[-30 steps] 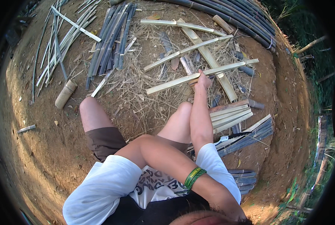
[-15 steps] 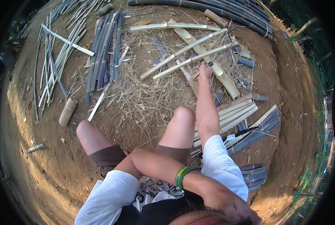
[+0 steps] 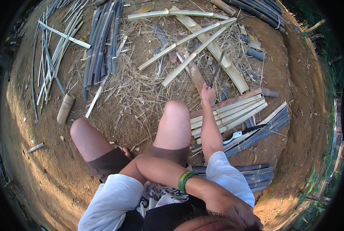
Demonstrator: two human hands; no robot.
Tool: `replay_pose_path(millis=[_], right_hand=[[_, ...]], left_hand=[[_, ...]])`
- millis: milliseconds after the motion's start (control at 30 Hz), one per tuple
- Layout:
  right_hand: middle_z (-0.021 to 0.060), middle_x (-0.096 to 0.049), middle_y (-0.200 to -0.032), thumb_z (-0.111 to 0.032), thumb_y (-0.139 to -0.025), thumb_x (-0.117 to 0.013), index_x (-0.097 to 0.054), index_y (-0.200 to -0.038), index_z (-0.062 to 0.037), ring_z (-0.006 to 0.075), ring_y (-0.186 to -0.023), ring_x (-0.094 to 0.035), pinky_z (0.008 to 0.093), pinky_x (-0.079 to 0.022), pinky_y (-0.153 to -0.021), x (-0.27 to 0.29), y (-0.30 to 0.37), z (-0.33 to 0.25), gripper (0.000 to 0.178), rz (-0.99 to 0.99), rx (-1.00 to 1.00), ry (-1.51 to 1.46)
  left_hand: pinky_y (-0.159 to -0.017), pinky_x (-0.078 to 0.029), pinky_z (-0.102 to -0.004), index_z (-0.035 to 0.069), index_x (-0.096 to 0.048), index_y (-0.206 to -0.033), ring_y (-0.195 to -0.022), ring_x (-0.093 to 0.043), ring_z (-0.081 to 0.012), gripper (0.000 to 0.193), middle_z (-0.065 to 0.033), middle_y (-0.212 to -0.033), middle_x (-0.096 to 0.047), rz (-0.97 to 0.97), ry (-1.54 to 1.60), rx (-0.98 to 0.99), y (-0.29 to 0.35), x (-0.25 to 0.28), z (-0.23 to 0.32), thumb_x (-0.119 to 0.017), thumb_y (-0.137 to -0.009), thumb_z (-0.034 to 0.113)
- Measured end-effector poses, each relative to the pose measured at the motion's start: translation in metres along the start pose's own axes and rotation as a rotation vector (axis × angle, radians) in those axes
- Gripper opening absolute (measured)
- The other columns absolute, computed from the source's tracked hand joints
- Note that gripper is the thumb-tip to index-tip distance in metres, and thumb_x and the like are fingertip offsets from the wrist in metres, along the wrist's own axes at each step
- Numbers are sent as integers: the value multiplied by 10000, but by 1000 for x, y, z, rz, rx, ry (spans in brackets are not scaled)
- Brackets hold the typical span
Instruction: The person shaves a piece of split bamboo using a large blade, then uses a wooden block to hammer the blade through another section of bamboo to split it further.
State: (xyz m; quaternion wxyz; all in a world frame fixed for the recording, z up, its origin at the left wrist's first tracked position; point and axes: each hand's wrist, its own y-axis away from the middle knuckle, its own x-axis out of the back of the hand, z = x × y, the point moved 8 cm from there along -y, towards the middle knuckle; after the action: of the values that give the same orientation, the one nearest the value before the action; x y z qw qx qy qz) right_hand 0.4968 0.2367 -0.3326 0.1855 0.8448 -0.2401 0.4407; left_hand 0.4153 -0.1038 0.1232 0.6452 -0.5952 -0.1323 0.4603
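Note:
My right hand is closed round the handle of a knife with a long dark blade, which points away from me over the straw-like shavings. Just left of it, a brown log piece lies on the ground. Beyond are split bamboo strips: one strip rests across the log, another lies beside it, and both cross a wider split bamboo length. My left arm, with a green wristband, folds across my body. My left hand is at the lower edge, its fingers hidden.
Right of my knee lie pale split bamboo pieces, a folding saw with a white handle and dark bamboo slats. Further left are a dark slat stack, thin strips and a bamboo section. Poles lie at the far right.
My right hand has drawn back toward me, and the knife's blade now shows, pointing away. The nearest bamboo strip has swung to a steeper slant. My view has shifted slightly.

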Motion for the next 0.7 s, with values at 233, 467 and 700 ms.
replay_pose_path(millis=[233, 467, 700], right_hand=[[298, -659, -1175, -475, -889, -723, -673, -1148, 36, 475, -1185, -601, 547, -492, -996, 15, 3, 31, 575, 90, 134, 151], [282, -591, -1283, -489, -988, -597, -526, -1272, 26, 473, -1216, -570, 600, -486, -974, -10, 0, 29, 593, 9, 52, 325], [275, -578, -1163, -472, -1019, -573, -517, -1149, 53, 463, -1161, -578, 589, -494, -931, -25, 20, 21, 544, 105, 139, 355]], left_hand=[[-1093, -457, -415, -105, -510, -1390, -1314, -552, -289, 540, -213, -1477, -532, 27, -45, -21, 15, 40, 26, -545, -1080, 335], [-1084, -458, -416, -79, -520, -1355, -1288, -563, -286, 573, -210, -1427, -561, 93, -159, -37, 34, 82, 81, -555, -1056, 409], [-1076, -460, -418, -53, -531, -1320, -1261, -574, -284, 609, -206, -1377, -590, 220, -455, 99, 59, 158, 168, -566, -1032, 482]])
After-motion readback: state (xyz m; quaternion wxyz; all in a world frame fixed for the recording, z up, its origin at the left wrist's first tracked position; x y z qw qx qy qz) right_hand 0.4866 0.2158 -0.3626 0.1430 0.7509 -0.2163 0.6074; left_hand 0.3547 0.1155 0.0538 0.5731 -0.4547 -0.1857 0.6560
